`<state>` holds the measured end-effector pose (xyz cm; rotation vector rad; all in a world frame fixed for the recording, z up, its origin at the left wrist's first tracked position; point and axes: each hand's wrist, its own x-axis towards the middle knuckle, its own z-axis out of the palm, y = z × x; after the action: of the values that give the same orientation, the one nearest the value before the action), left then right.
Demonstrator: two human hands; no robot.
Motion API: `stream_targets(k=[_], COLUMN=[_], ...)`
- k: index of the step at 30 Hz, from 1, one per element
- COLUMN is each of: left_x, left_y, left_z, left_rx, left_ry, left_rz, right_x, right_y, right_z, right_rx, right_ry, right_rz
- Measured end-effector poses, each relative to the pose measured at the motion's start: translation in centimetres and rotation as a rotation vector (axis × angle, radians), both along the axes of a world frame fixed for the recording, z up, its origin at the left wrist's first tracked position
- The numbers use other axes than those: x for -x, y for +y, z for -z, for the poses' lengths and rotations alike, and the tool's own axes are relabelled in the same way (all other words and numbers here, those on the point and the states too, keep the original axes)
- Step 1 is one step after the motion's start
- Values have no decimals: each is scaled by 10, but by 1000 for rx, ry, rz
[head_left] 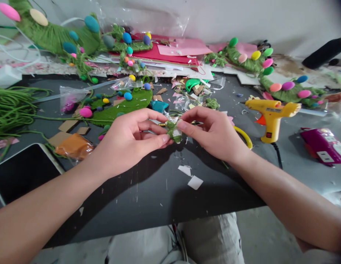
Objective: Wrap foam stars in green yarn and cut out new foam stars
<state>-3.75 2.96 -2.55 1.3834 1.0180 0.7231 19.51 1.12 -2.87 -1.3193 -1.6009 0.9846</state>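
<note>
1. A small green-and-white piece is held above the front of a dark tabletop, roughly midway between two bare hands.

2. By the left hand, the piece is pinched at its near left side between thumb and fingertips; by the right hand, its upper right side is gripped between thumb and forefinger, the remaining fingers being curled in.

3. Green strands are seen across part of the piece, while white is left bare beside them; the covering is judged to be only partly done, though the far side is hidden by the fingers.

4. More advanced work is displayed at the back: a curved green form at left and another green form at right are fully wrapped where visible and dotted with coloured egg-shaped pieces.

5. A flat green form is set beyond the left hand, its visible surface covered in green, with coloured pieces lying at its left edge.

6. Supplies are kept within reach: a bundle of green cord is heaped at far left, and a yellow glue gun is rested at right, touched by neither hand.

7. White scraps are scattered on the near tabletop, just below the hands.
</note>
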Motion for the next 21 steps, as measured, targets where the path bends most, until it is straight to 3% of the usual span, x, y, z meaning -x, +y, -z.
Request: stream_targets(k=[5,15,21], left_x=[0,-4,-5], left_y=[-1,-1,-1], left_z=[-1,-3,-2], left_rx=[15,59,56], left_ry=[-12,-18,11], left_rz=[12,58,17], right_x=[-1,2,0], right_y=[0,0,-1], right_z=[-1,2,-2], right_rx=[21,19,28], right_ry=[87,49,73], right_rz=[-56,-60,-122])
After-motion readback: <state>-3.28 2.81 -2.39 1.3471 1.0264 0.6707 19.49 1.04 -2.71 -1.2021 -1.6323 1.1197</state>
